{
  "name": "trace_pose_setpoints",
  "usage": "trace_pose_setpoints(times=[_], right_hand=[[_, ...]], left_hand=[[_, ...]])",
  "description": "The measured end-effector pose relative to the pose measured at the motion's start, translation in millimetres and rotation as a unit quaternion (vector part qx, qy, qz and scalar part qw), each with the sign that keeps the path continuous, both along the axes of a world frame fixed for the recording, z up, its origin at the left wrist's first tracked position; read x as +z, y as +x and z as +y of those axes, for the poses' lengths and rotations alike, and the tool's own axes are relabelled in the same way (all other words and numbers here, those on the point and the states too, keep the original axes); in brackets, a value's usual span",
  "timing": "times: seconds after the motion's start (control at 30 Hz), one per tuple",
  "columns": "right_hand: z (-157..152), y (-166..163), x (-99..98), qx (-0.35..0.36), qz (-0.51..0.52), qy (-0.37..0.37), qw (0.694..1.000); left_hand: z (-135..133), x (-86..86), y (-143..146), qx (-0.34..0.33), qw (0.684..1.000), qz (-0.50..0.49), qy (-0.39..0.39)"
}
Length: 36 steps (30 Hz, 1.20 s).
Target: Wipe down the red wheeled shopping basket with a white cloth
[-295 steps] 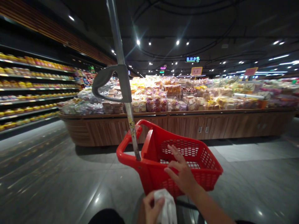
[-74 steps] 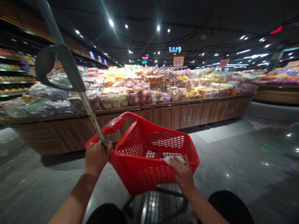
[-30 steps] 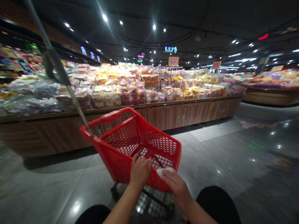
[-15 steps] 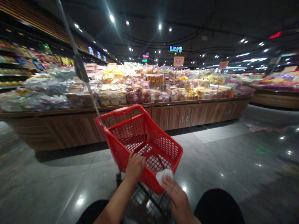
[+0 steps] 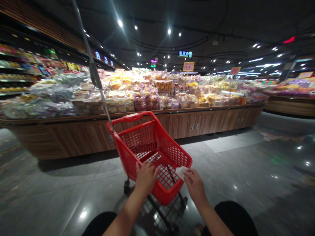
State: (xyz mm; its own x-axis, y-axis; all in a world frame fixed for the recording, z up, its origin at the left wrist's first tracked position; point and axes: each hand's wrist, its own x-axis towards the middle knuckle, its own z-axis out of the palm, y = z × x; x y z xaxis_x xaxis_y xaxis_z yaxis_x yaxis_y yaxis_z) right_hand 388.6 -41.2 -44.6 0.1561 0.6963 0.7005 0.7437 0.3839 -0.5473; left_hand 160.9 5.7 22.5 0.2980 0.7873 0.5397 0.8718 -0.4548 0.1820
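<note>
A red plastic shopping cart (image 5: 172, 144) with a lattice basket stands in front of me, its handle on the far side. My left hand (image 5: 146, 178) lies over the near-left rim, fingers curled on the basket's edge. A crumpled white tissue (image 5: 181, 171) is pinched in the fingers of my right hand (image 5: 195, 184), beside the near-right corner of the basket. The tissue overlaps the rim in view; whether it touches the plastic I cannot tell. The basket's floor grid shows, with no goods on it.
A thin metal pole (image 5: 86, 42) rises from the cart's handle corner. Behind the cart runs a long wooden display counter (image 5: 179, 124) piled with packaged baked goods (image 5: 145, 95). Stocked shelves (image 5: 17, 72) line the left. Grey shiny floor (image 5: 236, 164) surrounds the cart.
My right hand has moved right and up with the tissue, from the near rim to the right-hand corner. My left hand appears slightly farther right, and the cart has shifted a little in view.
</note>
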Motion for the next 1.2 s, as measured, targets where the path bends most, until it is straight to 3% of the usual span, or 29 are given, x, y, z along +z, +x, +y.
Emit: trace_pose_setpoints(times=[0.07,0.17,0.4,0.67,0.93,1.03,1.2], right_hand=[[4.1,1.8,1.4,-0.011,0.033,-0.011,0.999],[2.4,-8.9,4.9,0.031,0.045,-0.025,0.998],[-30.9,-73.6,9.2,0.143,0.064,-0.079,0.984],[10.9,-14.3,23.9,-0.008,0.065,-0.098,0.993],[-15.7,-76.8,15.6,0.112,0.069,-0.12,0.984],[-2.8,-58.6,17.6,0.095,0.071,-0.109,0.987],[33.0,-4.4,20.4,-0.021,0.088,-0.06,0.994]], left_hand=[[-9.2,-3.2,12.5,-0.011,1.0,-0.004,0.0],[-16.3,-6.6,23.9,-0.004,1.0,-0.004,0.004],[-11.0,-6.5,22.9,0.017,1.0,0.007,0.012],[-1.1,-10.2,15.5,0.019,0.999,0.037,-0.008],[0.6,-8.7,7.9,0.018,0.999,0.042,-0.016],[2.2,-7.7,0.1,-0.002,0.998,0.046,-0.031],[4.1,-9.4,-5.7,-0.005,0.998,0.046,-0.036]])
